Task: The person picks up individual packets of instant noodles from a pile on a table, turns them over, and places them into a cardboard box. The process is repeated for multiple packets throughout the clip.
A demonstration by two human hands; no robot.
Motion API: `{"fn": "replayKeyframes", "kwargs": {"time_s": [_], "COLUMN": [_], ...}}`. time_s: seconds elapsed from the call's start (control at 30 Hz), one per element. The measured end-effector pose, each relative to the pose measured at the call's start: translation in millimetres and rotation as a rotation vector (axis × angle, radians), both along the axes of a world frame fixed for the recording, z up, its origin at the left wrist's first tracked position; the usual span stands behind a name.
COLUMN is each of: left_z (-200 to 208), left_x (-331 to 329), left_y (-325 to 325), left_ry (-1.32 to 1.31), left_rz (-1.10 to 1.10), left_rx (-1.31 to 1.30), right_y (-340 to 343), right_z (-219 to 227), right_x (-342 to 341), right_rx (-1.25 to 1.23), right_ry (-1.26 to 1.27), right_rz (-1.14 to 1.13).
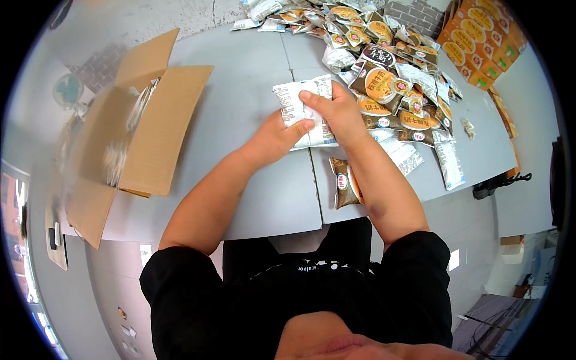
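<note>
Both my hands grip one soft milk pouch (pixel 294 105), its white printed back facing up, over the middle of the grey table. My left hand (pixel 273 138) holds its lower left side, thumb lying across the front. My right hand (pixel 342 114) has the right side, with its thumb pressed near the upper middle. The fingers behind the pouch are hidden. A brown and orange pouch (pixel 344 183) lies alone by my right forearm. Beyond my right hand spreads a large heap of similar pouches (pixel 381 84), some brown side up, some white side up.
On the left stands an open cardboard box (pixel 165 129), flaps spread, with white pouches (pixel 114 162) inside. Orange printed cartons (pixel 480 42) are stacked at the far right. A seam (pixel 315 186) runs across the grey tabletop (pixel 240 207). A small crumpled scrap (pixel 468 128) lies near the right edge.
</note>
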State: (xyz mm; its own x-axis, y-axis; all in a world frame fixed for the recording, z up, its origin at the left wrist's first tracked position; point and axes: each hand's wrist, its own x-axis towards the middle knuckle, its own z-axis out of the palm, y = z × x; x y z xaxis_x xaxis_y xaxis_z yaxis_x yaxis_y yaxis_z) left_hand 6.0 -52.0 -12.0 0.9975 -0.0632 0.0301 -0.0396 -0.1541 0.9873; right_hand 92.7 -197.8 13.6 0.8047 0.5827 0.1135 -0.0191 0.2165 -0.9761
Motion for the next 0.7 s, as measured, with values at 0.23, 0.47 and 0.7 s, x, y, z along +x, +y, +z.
{"fn": "replayKeyframes", "kwargs": {"time_s": [0.23,0.47,0.7], "left_z": [11.6,3.8,8.2], "left_x": [-7.3,-7.1,-7.3], "left_y": [-15.5,-2.4,-12.6], "left_ry": [-0.187,-0.045,-0.1], "left_rz": [0.066,-0.007,0.064], "left_rx": [0.304,0.036,0.199], "right_y": [-1.7,3.8,-1.2], "right_z": [-5.8,-2.9,-6.7], "right_x": [8.3,0.1,11.8], "right_rx": [0.13,-0.026,0.085], "right_ry": [0.27,0.101,0.264], "right_rz": [-0.012,-0.015,0.019]}}
